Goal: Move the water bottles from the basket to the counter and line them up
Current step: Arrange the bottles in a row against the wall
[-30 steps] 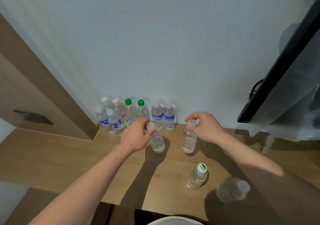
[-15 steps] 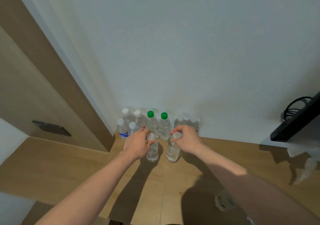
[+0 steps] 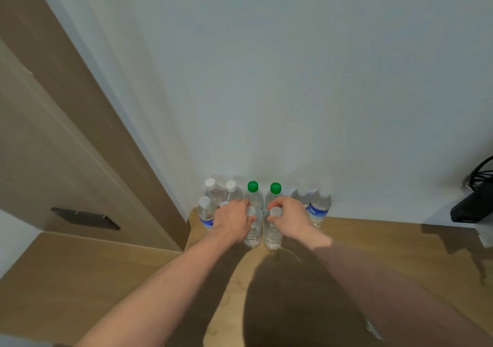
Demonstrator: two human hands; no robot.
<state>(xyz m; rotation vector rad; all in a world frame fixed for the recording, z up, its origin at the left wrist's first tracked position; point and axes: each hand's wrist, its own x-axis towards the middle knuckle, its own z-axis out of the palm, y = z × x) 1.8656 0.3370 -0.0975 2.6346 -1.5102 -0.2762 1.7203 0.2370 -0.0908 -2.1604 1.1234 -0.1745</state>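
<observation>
A person is reaching both arms forward over a wooden table [image 3: 373, 242], each hand gripping the neck of an upright clear water bottle just under its white cap. The left hand [image 3: 232, 220] is curling its fingers round the left bottle [image 3: 253, 233], while the right hand [image 3: 292, 217] is holding the right bottle [image 3: 272, 236] the same way — the two bottles are standing side by side on the table, almost touching. Directly behind them, against the pale wall [image 3: 293, 80], two green-capped bottles [image 3: 253, 194] are standing next to each other. To the left, four white-capped bottles [image 3: 210, 194] are crowding into the corner beside a brown wooden panel [image 3: 80, 133], one of them showing a blue label and one partly hidden by the left hand. To the right, two blue-labelled bottles [image 3: 318, 208] are standing near the wall — close beside the right hand. A dark object with black cables [image 3: 474, 202] is showing at the right edge.
</observation>
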